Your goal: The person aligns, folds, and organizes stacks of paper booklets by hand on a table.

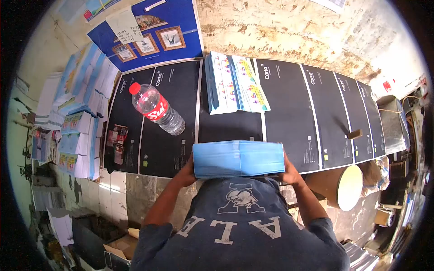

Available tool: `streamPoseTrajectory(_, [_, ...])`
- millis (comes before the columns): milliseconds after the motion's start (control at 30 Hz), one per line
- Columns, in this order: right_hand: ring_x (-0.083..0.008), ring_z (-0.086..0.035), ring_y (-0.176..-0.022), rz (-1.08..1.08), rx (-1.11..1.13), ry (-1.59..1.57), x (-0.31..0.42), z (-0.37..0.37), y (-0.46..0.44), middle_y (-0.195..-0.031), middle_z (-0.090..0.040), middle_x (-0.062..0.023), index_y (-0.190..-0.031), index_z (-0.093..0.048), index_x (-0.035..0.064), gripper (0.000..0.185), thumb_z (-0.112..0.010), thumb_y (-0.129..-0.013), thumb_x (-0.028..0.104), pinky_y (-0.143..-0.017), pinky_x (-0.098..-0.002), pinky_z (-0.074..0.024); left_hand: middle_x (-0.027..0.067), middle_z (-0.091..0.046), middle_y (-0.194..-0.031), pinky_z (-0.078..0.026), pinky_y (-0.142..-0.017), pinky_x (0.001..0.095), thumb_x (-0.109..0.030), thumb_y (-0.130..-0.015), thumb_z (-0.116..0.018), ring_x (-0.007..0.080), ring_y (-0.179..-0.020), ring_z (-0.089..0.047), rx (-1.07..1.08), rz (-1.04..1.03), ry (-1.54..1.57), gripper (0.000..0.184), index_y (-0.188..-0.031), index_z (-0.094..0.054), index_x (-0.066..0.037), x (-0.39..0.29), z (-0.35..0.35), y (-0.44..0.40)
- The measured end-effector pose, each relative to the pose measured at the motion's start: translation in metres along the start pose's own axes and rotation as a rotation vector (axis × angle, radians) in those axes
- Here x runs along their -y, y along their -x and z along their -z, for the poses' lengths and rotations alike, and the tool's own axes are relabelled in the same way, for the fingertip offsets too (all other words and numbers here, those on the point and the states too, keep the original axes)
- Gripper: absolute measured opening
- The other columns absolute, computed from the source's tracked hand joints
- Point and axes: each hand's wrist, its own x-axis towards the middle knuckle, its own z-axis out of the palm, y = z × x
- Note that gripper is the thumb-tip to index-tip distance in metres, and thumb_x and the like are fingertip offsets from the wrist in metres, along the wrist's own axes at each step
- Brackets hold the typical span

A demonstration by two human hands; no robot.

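Observation:
A thick block of blue paper sheets [238, 159] is held level in front of my chest, at the near edge of the black table. My left hand [189, 170] is closed on its left end, and my right hand [289, 171] grips the right end. Beyond it on the table lie two stacks of printed sheets, the left one [221, 83] and the right one [249, 86], side by side. To their left stands a clear plastic bottle [158, 108] with a red cap and red label.
The black table [289, 122] runs wide before me. Tall stacks of paper [74, 140] stand at its left end. A small wooden block [355, 134] lies on the right part. Below the right edge is a large round roll [348, 187].

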Motion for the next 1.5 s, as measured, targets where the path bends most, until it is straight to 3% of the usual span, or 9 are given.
streamPoseTrajectory(133, [-0.0258, -0.030, -0.147, -0.242, -0.087, -0.189, 0.003, -0.002, -0.010, -0.158, -0.034, -0.0177, -0.161, -0.002, 0.0024, 0.113, -0.068, -0.069, -0.002, -0.120, -0.0405, -0.0227, 0.0164, -0.039, -0.154, -0.033, -0.115, 0.0364, -0.004, -0.082, -0.079, 0.0230, -0.139, -0.040, -0.044, 0.052, -0.224, 0.107, -0.161, -0.007, -0.013, 0.014, -0.007, -0.014])
streamPoseTrajectory(233, [-0.0251, -0.030, -0.147, -0.001, -0.044, -0.062, -0.016, 0.002, -0.015, -0.158, -0.035, -0.0170, -0.161, -0.005, 0.0037, 0.107, -0.065, -0.072, -0.002, -0.120, -0.0403, -0.0235, 0.0160, -0.042, -0.151, -0.034, -0.114, 0.0362, -0.005, -0.083, -0.078, 0.0231, -0.138, -0.041, -0.161, -0.045, -0.160, 0.102, -0.160, -0.012, -0.011, 0.007, -0.021, -0.014])
streamPoseTrajectory(400, [-0.0281, -0.030, -0.147, -0.005, -0.110, 0.113, -0.032, 0.001, -0.022, -0.157, -0.035, -0.0194, -0.159, -0.015, 0.0026, 0.099, -0.072, -0.078, 0.007, -0.119, -0.0411, -0.0251, 0.0153, -0.042, -0.150, -0.034, -0.114, 0.0371, -0.005, -0.081, -0.079, 0.0243, -0.138, -0.041, -0.200, -0.035, -0.323, 0.100, -0.158, -0.016, -0.009, 0.031, -0.019, -0.008])
streamPoseTrajectory(800, [-0.0310, -0.050, -0.126, 0.058, -0.157, 0.300, -0.023, 0.005, -0.053, -0.130, -0.052, -0.0184, -0.140, -0.041, -0.0024, 0.072, -0.073, -0.076, 0.003, -0.109, -0.0402, -0.0385, 0.0098, -0.054, -0.127, -0.049, -0.098, 0.0404, -0.004, -0.067, -0.089, 0.0245, -0.116, -0.055, -0.397, 0.147, 0.208, 0.082, -0.134, -0.041, -0.008, -0.005, -0.017, -0.038])
streamPoseTrajectory(867, [-0.0315, -0.051, -0.126, 0.088, -0.135, 0.351, -0.037, 0.007, -0.050, -0.131, -0.051, -0.0187, -0.140, -0.042, -0.0025, 0.071, -0.074, -0.076, 0.003, -0.108, -0.0400, -0.0394, 0.0090, -0.055, -0.127, -0.049, -0.098, 0.0415, -0.006, -0.066, -0.091, 0.0228, -0.115, -0.055, -0.384, -0.108, -0.264, 0.084, -0.133, -0.041, -0.007, 0.024, -0.010, -0.041])
streamPoseTrajectory(933, [-0.0372, -0.055, -0.117, 0.200, -0.168, 0.487, -0.042, 0.006, -0.054, -0.119, -0.054, -0.0204, -0.137, -0.042, -0.0047, 0.066, -0.073, -0.079, 0.003, -0.102, -0.0426, -0.0437, 0.0093, -0.055, -0.127, -0.049, -0.098, 0.0416, -0.007, -0.065, -0.092, 0.0226, -0.115, -0.055, -0.371, -0.010, -0.120, 0.085, -0.133, -0.041, -0.006, 0.025, -0.006, -0.047])
streamPoseTrajectory(1100, [-0.0369, -0.054, -0.123, 0.091, -0.118, 0.366, -0.035, 0.009, -0.054, -0.128, -0.053, -0.0218, -0.142, -0.038, -0.0032, 0.076, -0.078, -0.078, 0.007, -0.103, -0.0432, -0.0440, 0.0103, -0.055, -0.126, -0.048, -0.099, 0.0402, -0.011, -0.062, -0.094, 0.0225, -0.115, -0.055, -0.385, -0.033, 0.125, 0.088, -0.132, -0.041, -0.004, 0.000, -0.012, -0.042])
streamPoseTrajectory(1267, [-0.0355, -0.054, -0.126, -0.113, -0.173, 0.399, -0.010, -0.003, -0.050, -0.134, -0.053, -0.0210, -0.146, -0.037, 0.0001, 0.083, -0.081, -0.076, 0.009, -0.105, -0.0426, -0.0432, 0.0132, -0.056, -0.126, -0.047, -0.101, 0.0408, -0.015, -0.064, -0.094, 0.0280, -0.114, -0.058, -0.457, -0.004, -0.280, 0.084, -0.130, -0.045, -0.004, -0.018, -0.018, -0.043])
streamPoseTrajectory(1500, [-0.0328, -0.049, -0.137, -0.113, -0.338, 0.224, -0.023, -0.017, -0.043, -0.145, -0.052, -0.0188, -0.152, -0.035, 0.0054, 0.086, -0.079, -0.078, 0.013, -0.111, -0.0399, -0.0393, 0.0181, -0.056, -0.126, -0.047, -0.100, 0.0421, -0.013, -0.072, -0.087, 0.0331, -0.114, -0.059, -0.566, 0.023, -0.309, 0.071, -0.130, -0.047, -0.003, -0.003, -0.026, -0.039])
